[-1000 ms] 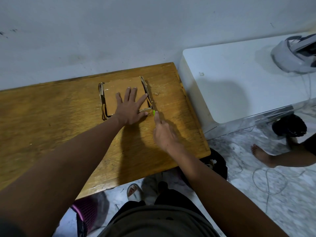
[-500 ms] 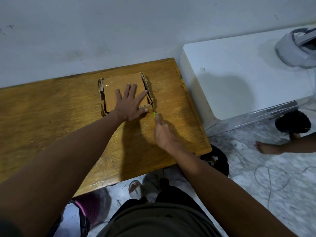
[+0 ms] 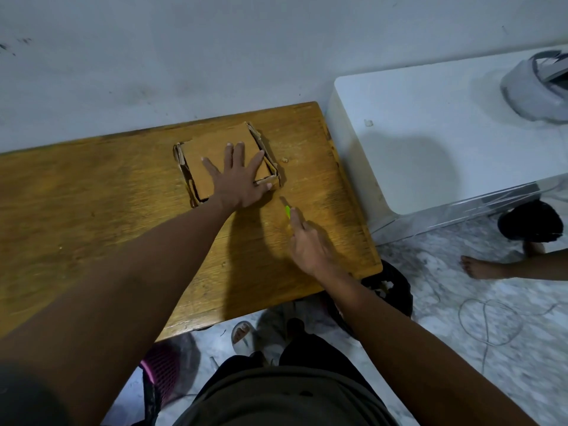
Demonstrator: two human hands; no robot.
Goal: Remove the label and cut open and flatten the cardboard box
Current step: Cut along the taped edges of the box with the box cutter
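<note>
I count one cardboard box (image 3: 215, 155), one green-handled cutter (image 3: 287, 212), two hands: left (image 3: 238, 182), right (image 3: 310, 244). One wooden table (image 3: 92, 195), one white cabinet (image 3: 430, 142).

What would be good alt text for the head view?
A left hand presses a cardboard box flat on a wooden table, while the right hand holds a green cutter just beside the box's near right corner.

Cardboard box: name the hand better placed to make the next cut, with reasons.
Right. The right hand already grips the green-handled cutter, its tip just off the cardboard box at its near right corner. The left hand lies flat on top, pinning it to the wooden table.
</note>
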